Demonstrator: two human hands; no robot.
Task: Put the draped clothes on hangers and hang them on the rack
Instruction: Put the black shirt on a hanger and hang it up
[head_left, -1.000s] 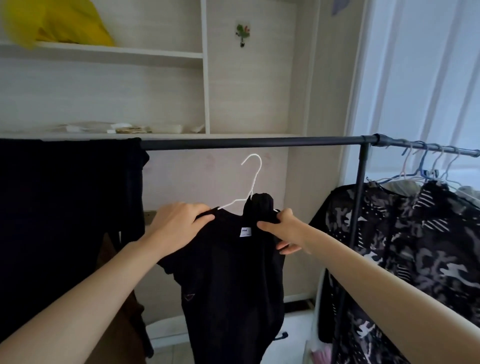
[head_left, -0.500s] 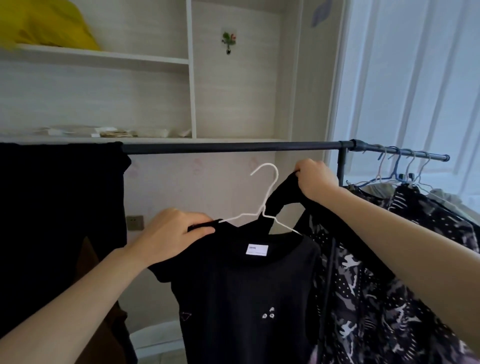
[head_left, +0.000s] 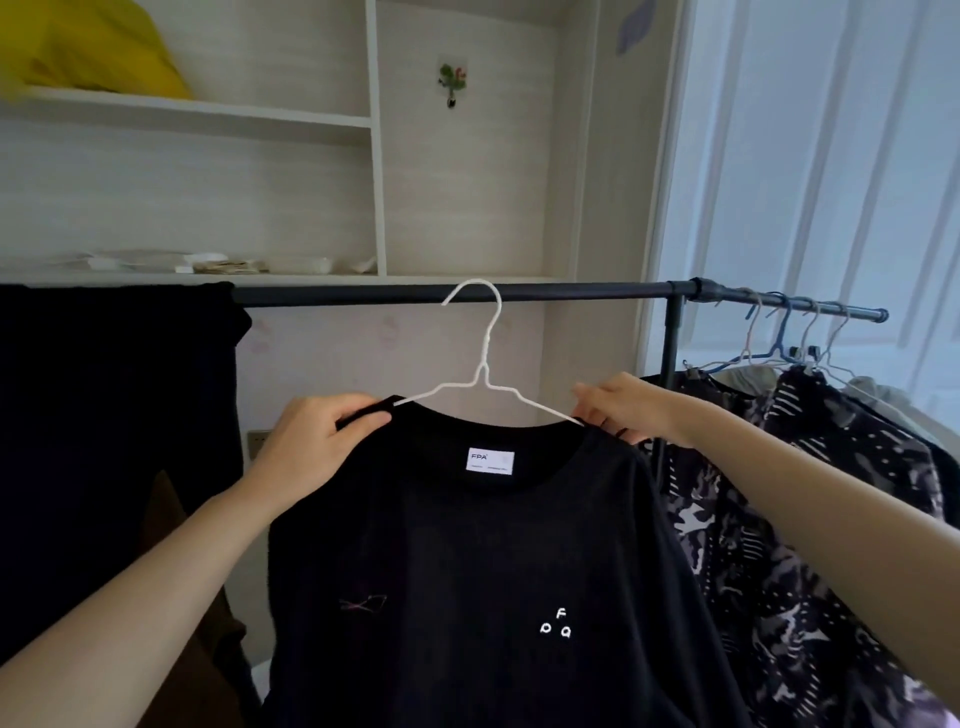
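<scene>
Since half a second ago, right hand (head_left: 621, 410) down from the raised sleeve to the right shoulder of the black shirt (head_left: 467, 571), now pinching cloth and wire together; shirt spread wide across the white hanger (head_left: 485, 374), both shoulders seated. Left hand (head_left: 317, 441) clamped on the left shoulder seam, thumb over the collar edge. Hook up in front of the rack bar (head_left: 545, 292), overlapping it in view but seemingly not yet over it. Step in hand, by the look of it: last straightening on the hanger, ready to hang. Next move likely calls for lifting hook over the bare stretch of bar, between the dark draped cloth (head_left: 114, 441) far left and the patterned clothes (head_left: 810, 519) already hanging right, then letting go.
</scene>
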